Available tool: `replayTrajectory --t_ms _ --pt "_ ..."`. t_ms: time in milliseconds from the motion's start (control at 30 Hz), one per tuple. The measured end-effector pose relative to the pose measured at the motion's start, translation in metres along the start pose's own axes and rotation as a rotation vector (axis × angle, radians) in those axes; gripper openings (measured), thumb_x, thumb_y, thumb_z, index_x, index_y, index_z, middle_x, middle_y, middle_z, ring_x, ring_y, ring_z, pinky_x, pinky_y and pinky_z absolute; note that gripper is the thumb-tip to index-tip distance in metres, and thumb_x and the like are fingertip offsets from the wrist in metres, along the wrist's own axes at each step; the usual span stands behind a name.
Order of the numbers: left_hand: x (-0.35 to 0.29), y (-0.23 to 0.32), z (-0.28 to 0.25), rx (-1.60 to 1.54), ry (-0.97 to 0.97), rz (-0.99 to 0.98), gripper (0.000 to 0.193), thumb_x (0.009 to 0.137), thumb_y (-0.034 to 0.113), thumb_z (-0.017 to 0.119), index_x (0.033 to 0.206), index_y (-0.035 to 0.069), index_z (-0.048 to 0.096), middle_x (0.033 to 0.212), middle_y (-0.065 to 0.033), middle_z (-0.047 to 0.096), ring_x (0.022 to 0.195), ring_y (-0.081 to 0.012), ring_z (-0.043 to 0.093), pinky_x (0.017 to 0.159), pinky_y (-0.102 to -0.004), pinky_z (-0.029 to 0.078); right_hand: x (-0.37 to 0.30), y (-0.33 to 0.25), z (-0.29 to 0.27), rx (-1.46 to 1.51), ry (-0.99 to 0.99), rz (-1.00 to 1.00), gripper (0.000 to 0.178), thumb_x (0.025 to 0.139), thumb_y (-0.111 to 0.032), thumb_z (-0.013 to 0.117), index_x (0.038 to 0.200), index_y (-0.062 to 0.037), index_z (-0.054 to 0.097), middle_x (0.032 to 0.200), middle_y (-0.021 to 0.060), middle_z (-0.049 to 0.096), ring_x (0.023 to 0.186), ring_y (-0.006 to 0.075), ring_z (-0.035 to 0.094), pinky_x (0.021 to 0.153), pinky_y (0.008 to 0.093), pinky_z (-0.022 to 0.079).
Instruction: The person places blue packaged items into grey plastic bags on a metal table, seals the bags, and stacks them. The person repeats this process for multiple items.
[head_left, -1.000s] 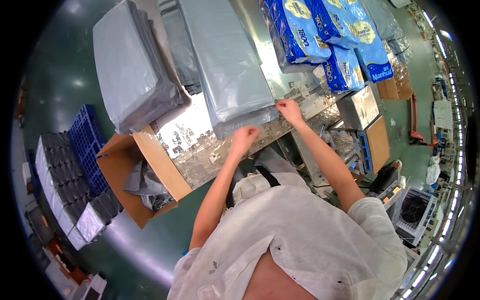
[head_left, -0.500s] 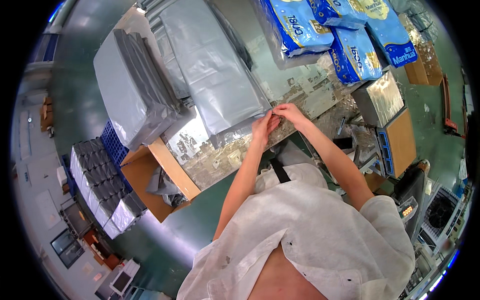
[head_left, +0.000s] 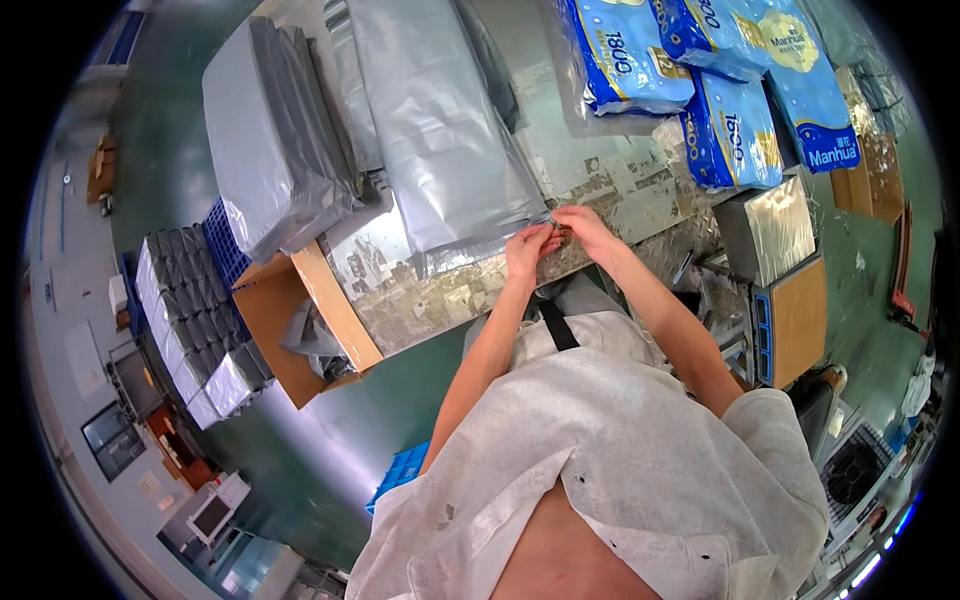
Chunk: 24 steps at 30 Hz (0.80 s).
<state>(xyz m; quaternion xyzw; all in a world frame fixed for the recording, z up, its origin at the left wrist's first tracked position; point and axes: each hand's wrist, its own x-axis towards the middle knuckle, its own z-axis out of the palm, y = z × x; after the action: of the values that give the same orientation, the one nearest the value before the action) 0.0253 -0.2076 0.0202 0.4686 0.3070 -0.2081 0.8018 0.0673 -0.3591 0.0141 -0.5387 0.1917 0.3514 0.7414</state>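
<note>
A long stack of flat grey plastic bags lies on the worktable, its near end at the table's front edge. At the near right corner of this stack, my right hand pinches the bag edge between thumb and fingers. Just to its left, my left hand has its fingers curled in against the same edge. The two hands almost touch. How many layers are between the fingertips is too small to make out.
Another thick grey stack stands at the left, above an open cardboard box with grey plastic inside. Blue tissue packs sit at the back right. A metal box stands at the table's right end. The worn tabletop ends near my waist.
The whole view has shifted slightly, with the tissue packs now further right. Both hands stay at the bag corner; the left fingers are more curled than before.
</note>
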Motion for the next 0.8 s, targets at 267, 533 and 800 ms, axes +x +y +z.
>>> replayTrajectory --t_ms 267,533,800 --pt "-0.012 0.000 -0.010 0.122 -0.072 -0.005 0.017 0.090 0.012 0.062 0.097 -0.003 0.066 0.086 -0.0099 0.070 0.072 -0.0132 0.067 0.067 -0.0233 0.054 0.018 0.005 -0.018 -0.201 0.038 -0.046 0.015 0.092 -0.019 0.060 0.093 -0.0051 0.065 0.086 0.0005 0.064 0.079 0.0105 0.058 0.073 0.0258 0.045" --pt "-0.069 0.002 -0.101 0.526 -0.110 -0.029 0.017 0.088 0.015 0.063 0.092 -0.001 0.067 0.080 -0.0064 0.071 0.062 -0.0097 0.063 0.057 -0.0232 0.051 0.030 0.035 0.003 -0.779 0.222 -0.406 0.025 0.088 -0.022 0.066 0.095 0.0012 0.060 0.083 0.0036 0.065 0.070 0.0099 0.057 0.064 0.0261 0.046" --pt "-0.174 0.027 -0.235 0.727 0.043 -0.074 0.013 0.083 0.017 0.068 0.085 0.004 0.070 0.075 -0.0031 0.070 0.057 -0.0090 0.062 0.052 -0.0244 0.051 0.008 0.032 -0.003 -0.598 0.124 -0.180 0.015 0.085 -0.015 0.068 0.086 -0.0008 0.064 0.072 0.0007 0.062 0.062 0.0077 0.054 0.055 0.0249 0.040"
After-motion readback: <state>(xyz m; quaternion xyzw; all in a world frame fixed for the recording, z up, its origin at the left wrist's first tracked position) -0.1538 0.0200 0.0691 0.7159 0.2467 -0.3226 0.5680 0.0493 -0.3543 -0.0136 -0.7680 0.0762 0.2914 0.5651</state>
